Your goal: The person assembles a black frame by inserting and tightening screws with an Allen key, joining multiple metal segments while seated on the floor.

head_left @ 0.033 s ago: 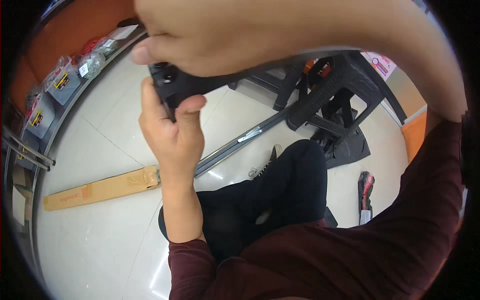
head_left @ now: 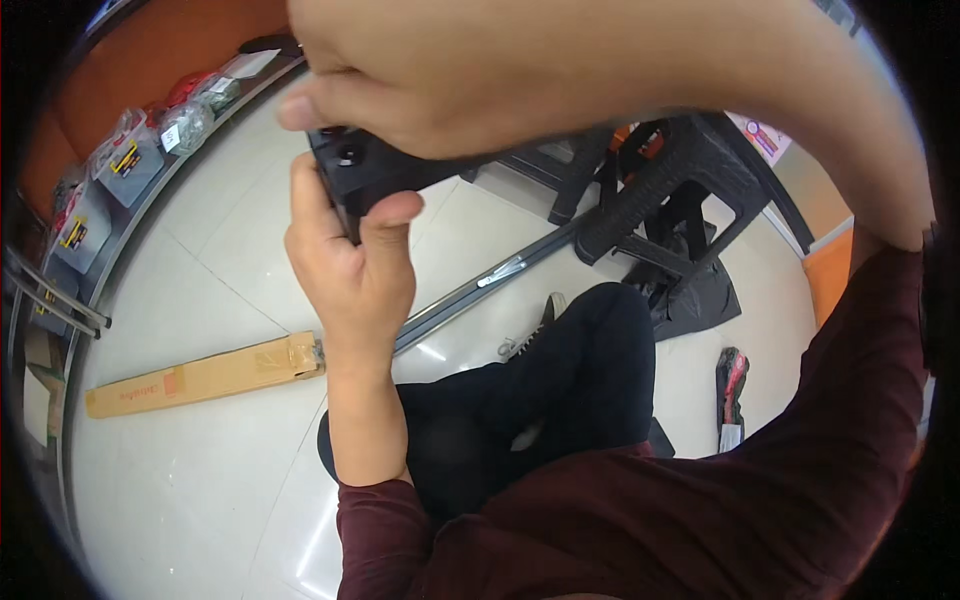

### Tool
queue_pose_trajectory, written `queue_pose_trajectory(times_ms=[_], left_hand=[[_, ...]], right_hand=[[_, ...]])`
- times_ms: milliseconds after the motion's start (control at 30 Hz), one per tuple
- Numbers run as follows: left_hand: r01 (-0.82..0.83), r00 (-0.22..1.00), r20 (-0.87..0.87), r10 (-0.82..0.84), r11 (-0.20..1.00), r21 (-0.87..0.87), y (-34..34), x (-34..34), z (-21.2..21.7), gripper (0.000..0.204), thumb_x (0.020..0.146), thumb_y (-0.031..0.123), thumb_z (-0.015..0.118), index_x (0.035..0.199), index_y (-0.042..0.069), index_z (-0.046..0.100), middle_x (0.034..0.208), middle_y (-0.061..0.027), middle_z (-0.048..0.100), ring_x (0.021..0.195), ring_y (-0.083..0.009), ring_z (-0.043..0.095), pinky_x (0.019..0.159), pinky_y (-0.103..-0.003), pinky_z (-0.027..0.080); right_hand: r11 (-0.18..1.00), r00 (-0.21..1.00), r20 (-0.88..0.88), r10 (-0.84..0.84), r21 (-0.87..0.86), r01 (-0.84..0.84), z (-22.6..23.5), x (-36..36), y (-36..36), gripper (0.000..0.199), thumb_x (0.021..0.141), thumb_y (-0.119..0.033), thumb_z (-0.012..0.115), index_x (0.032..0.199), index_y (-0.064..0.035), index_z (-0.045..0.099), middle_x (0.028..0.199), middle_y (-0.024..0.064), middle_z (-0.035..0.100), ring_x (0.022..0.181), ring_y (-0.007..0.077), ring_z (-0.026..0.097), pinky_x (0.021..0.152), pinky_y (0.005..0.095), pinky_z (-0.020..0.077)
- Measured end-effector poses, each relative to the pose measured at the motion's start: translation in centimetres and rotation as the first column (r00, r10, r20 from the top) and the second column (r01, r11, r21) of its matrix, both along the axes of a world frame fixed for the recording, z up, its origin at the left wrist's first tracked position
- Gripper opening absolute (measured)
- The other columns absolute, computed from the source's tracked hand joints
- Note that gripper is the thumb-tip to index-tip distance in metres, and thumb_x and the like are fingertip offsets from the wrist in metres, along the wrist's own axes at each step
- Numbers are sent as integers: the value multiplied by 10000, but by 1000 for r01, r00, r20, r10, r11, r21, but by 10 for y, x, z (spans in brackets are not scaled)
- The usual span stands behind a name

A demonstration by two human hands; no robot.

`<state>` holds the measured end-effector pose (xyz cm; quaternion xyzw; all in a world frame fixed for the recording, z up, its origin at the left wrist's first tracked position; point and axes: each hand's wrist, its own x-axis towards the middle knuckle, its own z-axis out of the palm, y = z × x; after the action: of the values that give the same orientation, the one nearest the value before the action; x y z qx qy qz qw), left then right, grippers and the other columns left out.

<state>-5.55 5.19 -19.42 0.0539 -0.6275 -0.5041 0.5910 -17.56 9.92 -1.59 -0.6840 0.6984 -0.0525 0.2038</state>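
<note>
A black boxy thing (head_left: 375, 172) with round, glossy dark spots on its end is held up near the top of the view; its kind I cannot make out. My left hand (head_left: 350, 250) grips its lower edge from below, thumb in front and fingers behind. From above, my right hand (head_left: 400, 85) is closed over its top, with the thumb pointing left. That hand and forearm hide much of the black thing, and the right fingertips are out of sight.
A long cardboard box (head_left: 210, 375) lies on the floor, with a grey metal rail (head_left: 450, 300) extending from it toward a black plastic stool (head_left: 690, 170). Black plastic sheeting (head_left: 700, 300) lies under the stool. Bins and bagged goods fill a shelf (head_left: 150, 210) at left. A wrapped item (head_left: 733, 395) rests at right.
Both hands and the black thing have shifted slightly to the right. The grip looks the same.
</note>
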Motion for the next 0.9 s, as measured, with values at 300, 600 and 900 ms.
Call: queue_pose_trajectory(times_ms=[300, 600, 900], left_hand=[[-21, 1000, 4, 21, 1000, -13, -8, -4, -1, 663, 868, 646, 705, 1013, 22, 535, 680, -2, 569, 636, -80, 482, 579, -232, 407], [25, 999, -45, -25, 1000, -11, -1, -4, 1, 661, 877, 618, 716, 1060, 3, 559, 741, -11, 607, 673, -80, 505, 634, -215, 434], [43, 992, 122, -39, 998, -36, -24, 8, -16, 908, 703, 463, 933, 1345, 15, 473, 982, -53, 586, 893, -155, 592, 794, -308, 521]], right_hand=[[997, 996, 62, -69, 33, 67, 1, 3, 1, 188, 983, -193, 581, 1120, -64, 598, 1045, 154, 646, 956, 271, 664, 752, 368, 558], [997, 981, 181, -69, -28, 75, 18, 1, 8, 199, 1016, -183, 539, 1169, -64, 589, 1107, 167, 665, 1012, 264, 677, 782, 359, 582], [829, 782, -614, 104, -381, -409, 33, -50, 83, 327, 952, -354, 647, 1021, -45, 565, 939, 151, 628, 881, 289, 658, 727, 417, 531]])
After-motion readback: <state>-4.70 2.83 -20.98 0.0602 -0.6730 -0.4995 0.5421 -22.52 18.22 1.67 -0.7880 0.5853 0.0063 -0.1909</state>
